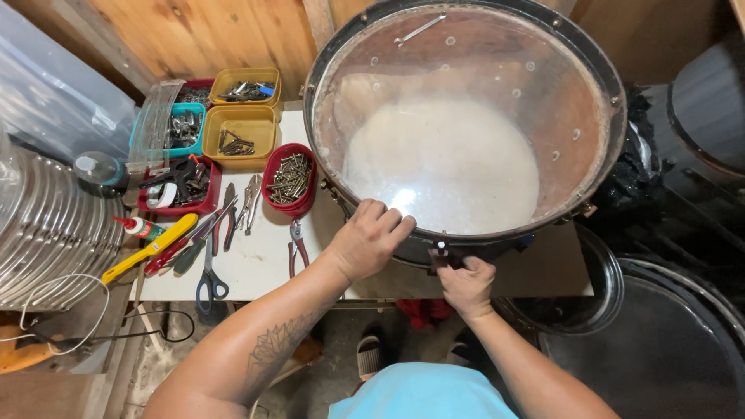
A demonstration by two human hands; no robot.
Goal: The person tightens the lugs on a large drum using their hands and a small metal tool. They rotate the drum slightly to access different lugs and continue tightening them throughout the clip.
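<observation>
A large drum (466, 116) with a clear head and black metal hoop lies on the white table (256, 256). My left hand (369, 237) rests on the near rim of the hoop, fingers curled over its edge. My right hand (466, 283) grips something small at a tension lug (441, 248) on the drum's near side; the thing in the fingers is hidden. A silver wrench (419, 29) lies inside the drum at the far side.
Left of the drum stand yellow (240, 136), teal (182, 128) and red (289, 182) tubs of screws and hardware. Pliers (297, 247), blue scissors (208, 271), a yellow tool (151, 248) lie on the table. More drums (675, 334) sit at right.
</observation>
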